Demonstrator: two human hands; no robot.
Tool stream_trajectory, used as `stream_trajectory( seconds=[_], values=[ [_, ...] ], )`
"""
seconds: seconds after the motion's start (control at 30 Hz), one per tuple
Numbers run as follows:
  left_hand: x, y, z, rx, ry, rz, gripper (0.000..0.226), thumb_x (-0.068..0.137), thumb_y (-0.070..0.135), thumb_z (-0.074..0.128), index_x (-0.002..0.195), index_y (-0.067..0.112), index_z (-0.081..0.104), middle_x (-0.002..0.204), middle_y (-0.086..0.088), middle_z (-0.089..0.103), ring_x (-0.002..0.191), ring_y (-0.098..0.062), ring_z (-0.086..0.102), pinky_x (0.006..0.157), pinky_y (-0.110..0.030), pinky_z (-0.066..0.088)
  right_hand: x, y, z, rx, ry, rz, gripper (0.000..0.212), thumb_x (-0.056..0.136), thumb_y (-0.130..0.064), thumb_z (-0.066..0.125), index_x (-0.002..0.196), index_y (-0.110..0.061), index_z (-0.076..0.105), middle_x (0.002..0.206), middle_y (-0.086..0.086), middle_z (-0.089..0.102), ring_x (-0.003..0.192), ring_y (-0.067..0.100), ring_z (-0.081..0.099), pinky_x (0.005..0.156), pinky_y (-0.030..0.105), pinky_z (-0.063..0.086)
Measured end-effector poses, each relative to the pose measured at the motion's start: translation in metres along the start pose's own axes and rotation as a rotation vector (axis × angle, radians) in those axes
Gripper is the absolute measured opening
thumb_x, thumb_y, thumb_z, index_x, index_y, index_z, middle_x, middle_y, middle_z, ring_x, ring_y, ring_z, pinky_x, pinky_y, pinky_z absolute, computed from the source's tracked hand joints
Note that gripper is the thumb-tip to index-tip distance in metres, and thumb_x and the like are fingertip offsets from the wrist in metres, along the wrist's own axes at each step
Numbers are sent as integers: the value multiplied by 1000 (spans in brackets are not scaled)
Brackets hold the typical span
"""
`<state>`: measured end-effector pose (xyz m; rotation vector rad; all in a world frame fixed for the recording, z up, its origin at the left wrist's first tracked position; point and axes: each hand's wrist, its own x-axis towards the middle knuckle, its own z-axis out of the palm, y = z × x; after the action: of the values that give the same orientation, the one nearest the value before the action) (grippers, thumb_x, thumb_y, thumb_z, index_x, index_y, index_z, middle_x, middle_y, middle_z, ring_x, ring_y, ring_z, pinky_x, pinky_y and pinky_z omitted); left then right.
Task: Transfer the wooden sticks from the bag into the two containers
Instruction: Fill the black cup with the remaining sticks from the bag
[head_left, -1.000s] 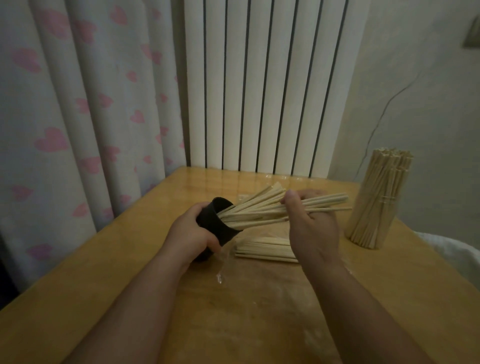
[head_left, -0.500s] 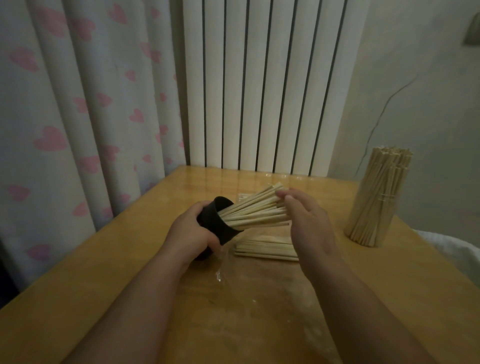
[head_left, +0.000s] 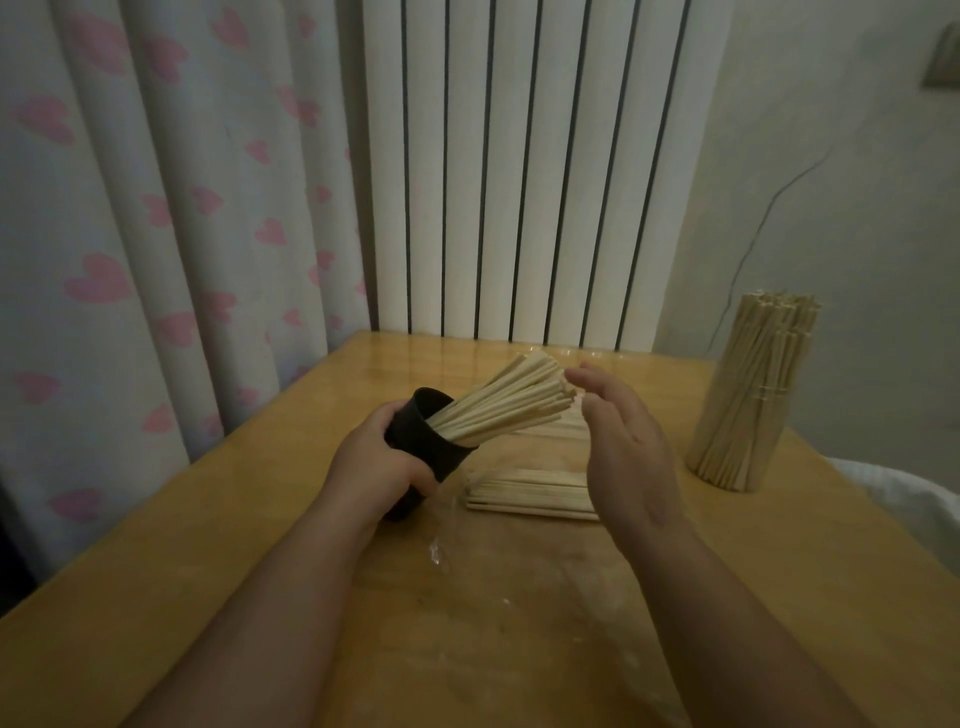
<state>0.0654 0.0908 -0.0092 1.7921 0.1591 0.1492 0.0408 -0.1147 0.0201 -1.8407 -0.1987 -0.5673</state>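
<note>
Our left hand (head_left: 380, 465) curls round the cup (head_left: 434, 452), forearm stretched forward — our right hand (head_left: 621, 447) stands on edge beside it, fingers straight, palm facing left.

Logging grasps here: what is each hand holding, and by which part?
Left hand grips the black cup round its side wall; right hand open, holds nothing.

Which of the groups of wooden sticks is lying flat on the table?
The pile beside the right hand; the sticks in the black cup, held by the left hand, slant, and the far-right bundle stands upright.
</note>
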Motion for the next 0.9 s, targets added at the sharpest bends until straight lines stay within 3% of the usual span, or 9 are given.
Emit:
stream_trajectory(
  seconds=[0.1,0.27,0.43,0.53,0.6,0.7,0.8,0.9],
  values=[
    [0,-1,-1,-14,10,0,86,60,-11,77,130,34,56,117,1,63,109,-28,56,77,-40,52,0,-1,-5,-80,54,-31,23,99,-16,45,108,-32,60,101,-19,60,93,-7,55,73,18,41],
    [1,-2,-1,-48,30,-20,85,59,-12,77,128,34,56,116,-1,63,107,-29,56,81,-43,52,-2,-4,-13,-207,13,-17,19,90,-9,49,81,-22,59,74,-1,63,71,17,59,65,42,53],
    [1,-2,-2,-55,32,-23,80,60,-12,76,123,34,57,116,-2,63,107,-29,56,77,-41,51,-6,-11,-11,-400,-246,35,23,90,-17,48,73,-24,62,68,-6,68,63,6,64,65,39,57],
    [0,-3,-2,-66,29,-18,79,60,-12,75,121,36,56,115,-2,63,104,-28,56,71,-38,50,-9,-10,-4,-561,-422,29,23,92,-21,47,84,-25,69,83,-8,70,80,13,65,78,42,57],
    [-1,-2,-1,-72,22,-18,78,61,-12,75,119,37,55,114,0,63,101,-25,56,69,-37,49,-11,-6,2,-701,-553,8,30,95,-21,45,108,-28,71,112,-7,69,105,15,61,92,36,52],
    [0,-1,-1,-74,22,-17,80,60,-12,76,122,35,56,114,0,63,101,-25,56,66,-34,47,-13,7,12,-806,-748,27,48,98,-16,49,145,-27,49,151,-2,43,138,20,42,113,36,36],
    [0,-2,-1,-76,26,-19,82,60,-11,76,124,35,56,114,0,63,104,-27,56,66,-34,47,-14,21,19,-972,-772,32,59,98,-18,51,153,-26,33,158,1,30,143,27,31,118,43,25],
    [0,-1,0,-68,34,-21,81,60,-12,76,122,36,55,112,1,63,102,-26,56,66,-34,47,-15,31,21,-1054,-651,76,51,97,-16,47,147,-28,39,149,4,37,137,30,34,113,47,26]
  ],
)
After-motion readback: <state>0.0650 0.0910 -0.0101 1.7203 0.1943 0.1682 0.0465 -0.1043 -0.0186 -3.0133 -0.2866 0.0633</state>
